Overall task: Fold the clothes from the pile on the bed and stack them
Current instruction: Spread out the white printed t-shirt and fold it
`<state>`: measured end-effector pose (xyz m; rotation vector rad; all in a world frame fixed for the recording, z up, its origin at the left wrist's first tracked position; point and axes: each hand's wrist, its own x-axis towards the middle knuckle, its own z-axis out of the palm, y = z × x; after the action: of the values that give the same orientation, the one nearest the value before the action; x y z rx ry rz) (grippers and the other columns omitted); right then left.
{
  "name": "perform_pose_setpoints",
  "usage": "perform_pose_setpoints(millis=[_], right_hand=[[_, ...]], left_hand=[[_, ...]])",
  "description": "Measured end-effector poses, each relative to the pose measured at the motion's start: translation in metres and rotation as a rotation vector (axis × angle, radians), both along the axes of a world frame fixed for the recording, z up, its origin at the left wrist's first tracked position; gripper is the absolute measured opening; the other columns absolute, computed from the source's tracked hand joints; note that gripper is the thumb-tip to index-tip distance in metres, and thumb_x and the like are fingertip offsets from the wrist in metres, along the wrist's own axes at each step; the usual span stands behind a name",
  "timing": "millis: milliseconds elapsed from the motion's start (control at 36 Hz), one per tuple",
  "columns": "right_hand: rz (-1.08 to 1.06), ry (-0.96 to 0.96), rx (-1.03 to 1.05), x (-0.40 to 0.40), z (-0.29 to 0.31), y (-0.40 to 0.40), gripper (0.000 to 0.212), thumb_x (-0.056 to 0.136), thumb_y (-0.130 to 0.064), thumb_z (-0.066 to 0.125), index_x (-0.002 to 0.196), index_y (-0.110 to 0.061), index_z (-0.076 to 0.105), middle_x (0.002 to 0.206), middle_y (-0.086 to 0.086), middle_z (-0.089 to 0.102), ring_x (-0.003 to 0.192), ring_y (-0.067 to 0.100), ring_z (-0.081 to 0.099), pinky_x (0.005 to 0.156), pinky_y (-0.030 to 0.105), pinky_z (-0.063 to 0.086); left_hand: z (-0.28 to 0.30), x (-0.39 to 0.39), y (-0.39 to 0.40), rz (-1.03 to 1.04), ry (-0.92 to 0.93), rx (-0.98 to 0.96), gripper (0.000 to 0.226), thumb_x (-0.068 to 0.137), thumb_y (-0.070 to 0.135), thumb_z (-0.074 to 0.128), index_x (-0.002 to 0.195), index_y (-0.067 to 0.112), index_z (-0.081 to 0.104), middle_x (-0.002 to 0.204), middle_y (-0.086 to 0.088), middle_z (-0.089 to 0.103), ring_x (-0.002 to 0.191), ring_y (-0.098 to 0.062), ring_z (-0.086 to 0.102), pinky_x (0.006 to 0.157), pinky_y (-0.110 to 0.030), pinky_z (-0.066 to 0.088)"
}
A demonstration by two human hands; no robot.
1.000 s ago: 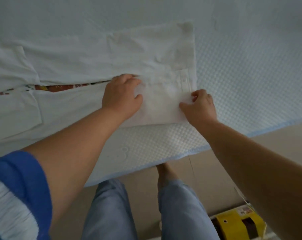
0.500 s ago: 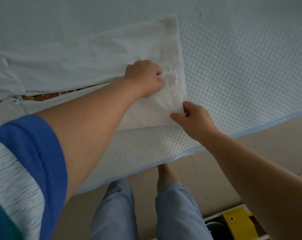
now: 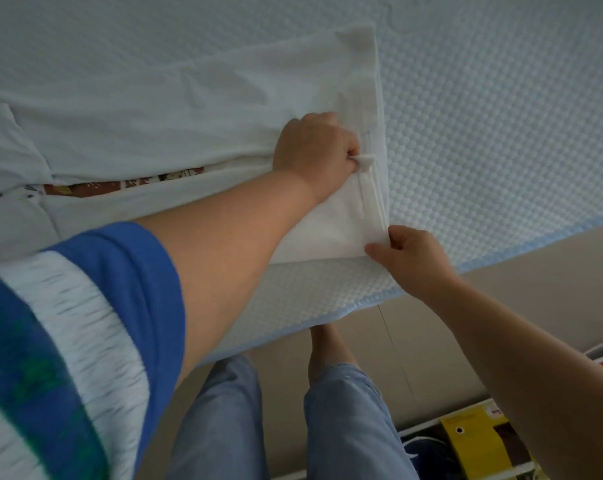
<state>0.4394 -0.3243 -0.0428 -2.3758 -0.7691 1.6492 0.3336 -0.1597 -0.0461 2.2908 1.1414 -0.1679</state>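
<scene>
A white garment (image 3: 196, 109) is spread flat on the bed (image 3: 483, 116), whose textured white cover is edged with a light blue border along the near side. The garment's right edge runs roughly straight away from the person, and its near right corner lies close to the bed's edge.

The left hand (image 3: 314, 150) is placed on the garment near that right edge, with its fingers curled; a small bunch of the white fabric is pinched between thumb and fingers. The right hand (image 3: 411, 261) is held at the near right corner of the garment, where the corner of the cloth is pinched between the thumb and the curled fingers. Both forearms are stretched out over the bed's edge.

Where two folded-in parts of the garment meet, a narrow gap is left open, and a strip of red-brown patterned fabric (image 3: 127, 183) is seen through it, to the left of the left hand.

A blue and white sleeve (image 3: 96, 306) is seen on the left arm. Light blue trousers (image 3: 345, 427) and a bare foot (image 3: 327, 344) are seen below the bed's edge, on a beige floor (image 3: 552, 271). A yellow package (image 3: 473, 441) lies at the lower right, partly hidden by the right forearm.
</scene>
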Motion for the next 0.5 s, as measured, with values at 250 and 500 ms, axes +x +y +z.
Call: perform_pose_setpoints(millis=[250,500], right_hand=[[-0.094,-0.276,0.171,-0.002,0.005,0.026,0.047,0.076,-0.054,0.064,0.110,-0.028,0.045,0.099,-0.015,0.047,0.096,0.008,0.049,0.083,0.029,0.040],[-0.131,-0.313,0.179,-0.013,-0.007,0.108,0.069,0.074,-0.061,0.062,0.121,-0.014,0.044,0.122,0.003,0.054,0.116,0.026,0.050,0.096,0.038,0.040]], left_hand=[[0.006,0.001,-0.016,0.257,-0.104,0.066,0.033,0.084,0.030,0.057,0.116,0.023,0.057,0.110,-0.004,0.055,0.089,-0.029,0.059,0.072,-0.033,0.044],[0.014,-0.080,-0.033,0.380,-0.097,0.233,0.044,0.078,0.017,0.062,0.121,0.008,0.060,0.124,-0.018,0.056,0.120,-0.035,0.050,0.097,-0.044,0.037]])
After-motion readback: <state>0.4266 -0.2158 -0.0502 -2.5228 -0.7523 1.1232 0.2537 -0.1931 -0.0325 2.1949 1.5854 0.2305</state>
